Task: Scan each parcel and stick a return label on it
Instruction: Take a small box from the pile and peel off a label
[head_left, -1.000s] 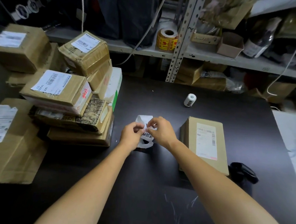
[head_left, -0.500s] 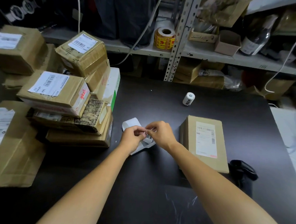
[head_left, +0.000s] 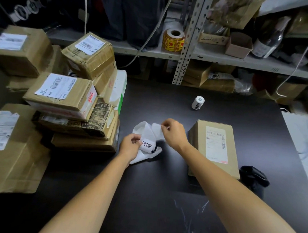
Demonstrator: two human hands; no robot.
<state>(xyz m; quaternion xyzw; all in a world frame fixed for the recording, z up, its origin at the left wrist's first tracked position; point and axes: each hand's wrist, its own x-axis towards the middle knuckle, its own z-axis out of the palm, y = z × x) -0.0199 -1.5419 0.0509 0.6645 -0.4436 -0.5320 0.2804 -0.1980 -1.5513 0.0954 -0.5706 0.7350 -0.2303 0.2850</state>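
Left hand (head_left: 129, 148) is pinching the printed return label (head_left: 147, 144) on its white backing strip (head_left: 143, 129), low over the tabletop (head_left: 163, 189). Right hand (head_left: 175, 134) is pinching the strip's free end, fingers pressed together. The parcel (head_left: 198, 137) is lying just right of the right hand, its long axis running away from the person, so the right hand is nearer.

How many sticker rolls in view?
2: small white label roll on the black table; yellow-and-red sticker roll standing on the grey metal shelf. Others may hide among shelf clutter.
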